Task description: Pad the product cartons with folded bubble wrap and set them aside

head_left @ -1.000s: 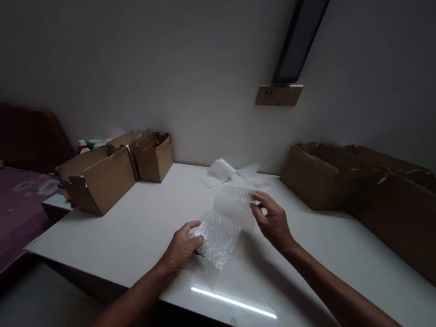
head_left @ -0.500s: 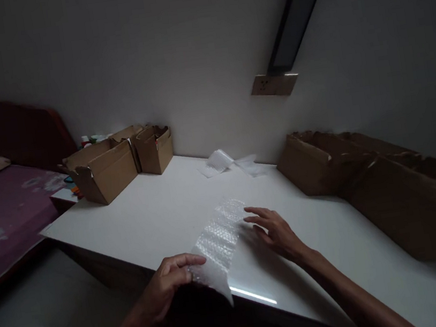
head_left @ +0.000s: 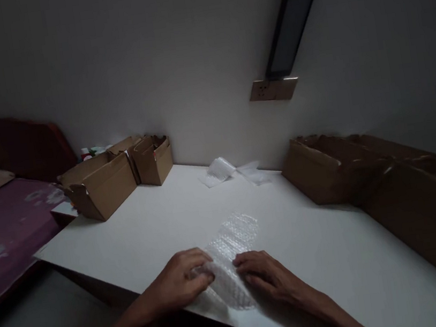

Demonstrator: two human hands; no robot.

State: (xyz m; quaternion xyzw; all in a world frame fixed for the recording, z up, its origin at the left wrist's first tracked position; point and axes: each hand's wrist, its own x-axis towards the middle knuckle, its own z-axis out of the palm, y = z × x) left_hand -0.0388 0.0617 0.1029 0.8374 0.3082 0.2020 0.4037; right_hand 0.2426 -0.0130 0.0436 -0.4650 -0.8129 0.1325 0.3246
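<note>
A clear, glinting strip of bubble wrap [head_left: 236,232] lies slantwise on the white worktop [head_left: 157,221], its far end spread out, its near end bent up close to the front edge.

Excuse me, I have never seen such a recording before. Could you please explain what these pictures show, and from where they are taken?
There is no machine here: a person works with two bare hands. One camera, worn on the person's head, takes every picture, looking forward and down. On the white table lies a strip of bubble wrap. The left hand holds its near end between thumb and fingers. The right hand is at the strip's right edge; whether it grips is hard to tell. Further back lies more clear plastic wrap. Cardboard boxes stand on both sides: a left group and a right group.
</note>
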